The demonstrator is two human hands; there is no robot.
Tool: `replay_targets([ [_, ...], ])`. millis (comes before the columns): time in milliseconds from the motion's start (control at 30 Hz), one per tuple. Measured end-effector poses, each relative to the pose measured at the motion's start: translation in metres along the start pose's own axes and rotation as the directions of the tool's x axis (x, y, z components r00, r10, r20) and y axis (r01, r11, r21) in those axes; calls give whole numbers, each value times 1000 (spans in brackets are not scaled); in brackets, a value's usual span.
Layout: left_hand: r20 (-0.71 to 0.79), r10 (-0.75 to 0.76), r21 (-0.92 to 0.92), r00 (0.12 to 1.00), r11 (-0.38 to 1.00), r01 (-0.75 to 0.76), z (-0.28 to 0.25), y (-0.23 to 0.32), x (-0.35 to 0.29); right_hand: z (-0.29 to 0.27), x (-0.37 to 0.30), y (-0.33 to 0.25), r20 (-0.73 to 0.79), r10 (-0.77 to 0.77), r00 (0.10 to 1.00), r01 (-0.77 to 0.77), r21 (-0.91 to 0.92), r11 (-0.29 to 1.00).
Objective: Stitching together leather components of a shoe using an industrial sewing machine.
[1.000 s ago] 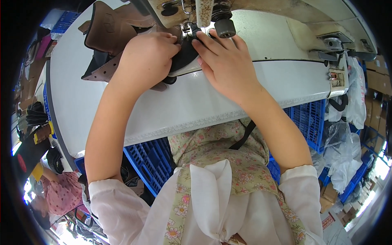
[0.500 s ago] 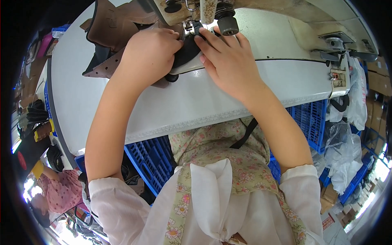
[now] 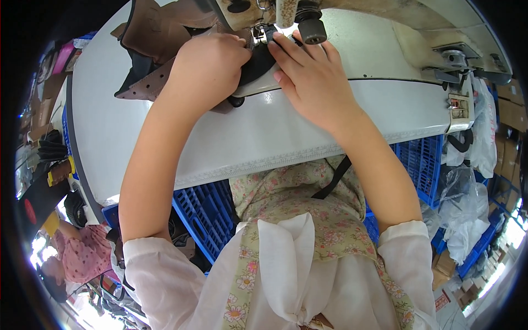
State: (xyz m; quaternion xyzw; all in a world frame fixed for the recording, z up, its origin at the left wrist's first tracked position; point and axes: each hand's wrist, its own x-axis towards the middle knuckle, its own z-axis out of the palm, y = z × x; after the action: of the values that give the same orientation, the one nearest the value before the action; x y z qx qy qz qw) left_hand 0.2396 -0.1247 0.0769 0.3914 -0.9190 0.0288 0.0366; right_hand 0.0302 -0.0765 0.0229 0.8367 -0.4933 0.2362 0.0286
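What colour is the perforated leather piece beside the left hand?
The perforated leather piece is brown; head view.

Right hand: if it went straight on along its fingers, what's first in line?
Probably the sewing head, just ahead of the right hand; depth is unclear, so the fingers might pass under it.

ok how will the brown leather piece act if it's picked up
The brown leather piece probably flexes yet keeps some shape, as its curved wall rises without visible support. Its free, hole-punched flap may flop when lifted.
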Motion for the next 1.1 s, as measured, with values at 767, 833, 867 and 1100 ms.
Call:
replay_targets([
  [767,-45,-44,50,998,998,46,3,7,2,2,0,4,-16,13,1000,-12,37,999],
  [833,-1,-89,57,996,994,89,0,10,3,0,-1,4,-8,25,1000,-25,35,999],
  [867,4,-82,55,997,995,82,1,9,3,1,0,5,-26,13,1000,-12,35,999],
  [1100,-167,-28,-38,986,999,22,7,1,1,3,-1,5,-78,40,996,-31,108,994],
])
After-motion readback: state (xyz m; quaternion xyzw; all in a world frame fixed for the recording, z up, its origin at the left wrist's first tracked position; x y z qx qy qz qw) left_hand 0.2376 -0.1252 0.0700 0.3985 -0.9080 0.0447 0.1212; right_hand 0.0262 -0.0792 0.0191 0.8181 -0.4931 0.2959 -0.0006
